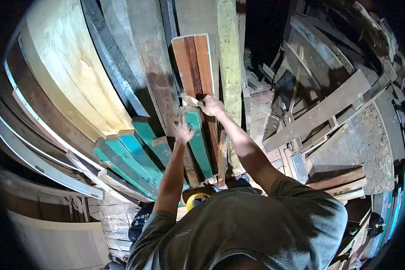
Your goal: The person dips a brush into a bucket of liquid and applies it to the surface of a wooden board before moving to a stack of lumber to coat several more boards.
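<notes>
A green-painted board (198,141) runs lengthwise in front of me. My left hand (183,131) is at its left edge, thumb over the green face and fingers along the side, and seems to grip it. My right hand (211,106) is closed near the board's far end, fingers curled at a small pale piece (191,101) that I cannot clearly make out. Just beyond lies an orange-brown board (180,54) with a dark reddish strip down its middle. The right hand partly hides its near end.
Several green-ended timbers (135,148) and a wide pale plywood panel (72,58) stand at the left. A yellowish plank (229,67) runs along the right side. Farther right, a loose plank (319,110) lies across piled scrap wood. Something yellow (195,199) is by my body.
</notes>
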{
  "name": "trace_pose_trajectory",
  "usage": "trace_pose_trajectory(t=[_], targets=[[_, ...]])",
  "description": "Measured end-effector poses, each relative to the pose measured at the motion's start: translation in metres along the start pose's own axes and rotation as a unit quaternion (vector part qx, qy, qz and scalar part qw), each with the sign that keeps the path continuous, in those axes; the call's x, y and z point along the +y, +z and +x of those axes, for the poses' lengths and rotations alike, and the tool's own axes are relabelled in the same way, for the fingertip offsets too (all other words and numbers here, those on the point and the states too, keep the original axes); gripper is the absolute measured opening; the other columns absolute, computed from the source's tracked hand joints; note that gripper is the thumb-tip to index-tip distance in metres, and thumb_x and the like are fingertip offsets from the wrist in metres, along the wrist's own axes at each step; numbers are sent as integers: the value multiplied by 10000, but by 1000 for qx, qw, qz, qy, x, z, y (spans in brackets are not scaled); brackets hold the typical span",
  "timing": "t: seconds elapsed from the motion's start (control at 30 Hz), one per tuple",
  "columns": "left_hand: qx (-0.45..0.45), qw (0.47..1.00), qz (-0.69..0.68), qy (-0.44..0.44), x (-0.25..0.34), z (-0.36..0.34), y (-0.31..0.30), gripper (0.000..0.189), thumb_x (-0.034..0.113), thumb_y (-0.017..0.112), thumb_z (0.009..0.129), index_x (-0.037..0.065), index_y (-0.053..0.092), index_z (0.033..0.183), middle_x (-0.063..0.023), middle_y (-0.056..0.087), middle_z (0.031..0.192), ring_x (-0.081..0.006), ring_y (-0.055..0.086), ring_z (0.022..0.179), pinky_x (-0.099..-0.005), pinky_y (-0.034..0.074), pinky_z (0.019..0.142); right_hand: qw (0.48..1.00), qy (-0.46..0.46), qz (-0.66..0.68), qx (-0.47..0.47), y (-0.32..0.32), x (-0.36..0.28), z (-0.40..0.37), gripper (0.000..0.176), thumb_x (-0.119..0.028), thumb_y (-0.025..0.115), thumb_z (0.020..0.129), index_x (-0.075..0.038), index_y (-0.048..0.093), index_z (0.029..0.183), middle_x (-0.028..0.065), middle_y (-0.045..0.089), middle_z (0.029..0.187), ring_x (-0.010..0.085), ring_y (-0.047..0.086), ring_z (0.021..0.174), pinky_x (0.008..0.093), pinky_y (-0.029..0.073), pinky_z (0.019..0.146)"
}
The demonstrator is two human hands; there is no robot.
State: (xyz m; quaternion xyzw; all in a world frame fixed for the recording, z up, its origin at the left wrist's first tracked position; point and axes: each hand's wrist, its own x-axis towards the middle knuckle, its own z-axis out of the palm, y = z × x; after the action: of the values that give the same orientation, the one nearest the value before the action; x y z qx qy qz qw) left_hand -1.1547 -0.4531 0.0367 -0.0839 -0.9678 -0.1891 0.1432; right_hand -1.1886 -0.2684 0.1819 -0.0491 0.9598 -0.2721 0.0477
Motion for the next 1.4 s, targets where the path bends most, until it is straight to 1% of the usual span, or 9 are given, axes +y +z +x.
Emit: trace_pose_trajectory(t=[0.2,0.4,0.73,0.87,0.9,1.0,1.1,1.23,1.4], targets=[[-71,995,50,-51,8,7,-13,819,294,643,739,76,224,1408,-205,286,1401,-450,314,1248,-559,186,1069,998,4,-21,52,4,7,9,421,-405,506,854,-24,650,960,238,622,965,379,596,931,453,479,826],[-43,998,38,-8,21,1,-25,716,304,686,695,65,379,1295,-166,335,1370,-517,311,1208,-534,340,1001,999,12,19,37,-6,20,8,403,-376,507,846,-10,642,948,229,622,973,370,591,951,437,477,845],[19,1000,3,-12,45,-54,-58,612,285,664,687,22,441,1192,-206,426,1253,-421,409,1151,-540,297,1003,998,14,-29,-48,-15,18,13,349,-369,505,856,-119,611,1076,174,614,1045,350,571,990,405,470,860],[54,998,42,2,28,-77,-50,623,290,664,689,9,440,1198,-212,425,1256,-388,409,1159,-534,278,1017,993,-91,-66,-38,42,42,43,384,-340,493,880,0,614,1009,217,608,1024,361,561,1008,405,464,851],[59,998,35,-3,27,-81,-53,632,290,663,692,10,435,1212,-212,424,1257,-387,404,1164,-531,271,1022,996,-66,-60,13,48,39,34,361,-327,510,871,-4,622,986,217,616,990,372,564,998,420,464,845],[47,998,32,-39,29,-87,-62,693,289,647,704,42,392,1300,-208,424,1248,-387,385,1174,-524,258,1029,999,18,0,-34,43,40,16,340,-322,521,860,-26,624,991,223,619,957,377,573,979,442,468,840],[-14,991,63,-115,36,-90,-70,716,301,629,714,82,362,1340,-213,420,1241,-432,365,1170,-539,271,1018,997,0,26,75,65,69,1,314,-320,548,834,-41,636,949,228,626,884,381,598,878,468,488,767],[32,998,17,-48,13,-91,-49,710,300,634,710,106,367,1338,-220,411,1246,-486,345,1156,-549,303,994,978,21,-32,206,89,72,-29,274,-291,568,810,-35,637,880,182,614,738,381,603,718,489,498,641],[52,996,31,-58,20,-98,-58,705,260,652,697,97,378,1326,-210,421,1231,-470,370,1108,-533,336,961,937,-156,15,314,99,39,-51,406,-165,574,801,-47,520,1185,240,585,955,368,593,632,436,495,533]])
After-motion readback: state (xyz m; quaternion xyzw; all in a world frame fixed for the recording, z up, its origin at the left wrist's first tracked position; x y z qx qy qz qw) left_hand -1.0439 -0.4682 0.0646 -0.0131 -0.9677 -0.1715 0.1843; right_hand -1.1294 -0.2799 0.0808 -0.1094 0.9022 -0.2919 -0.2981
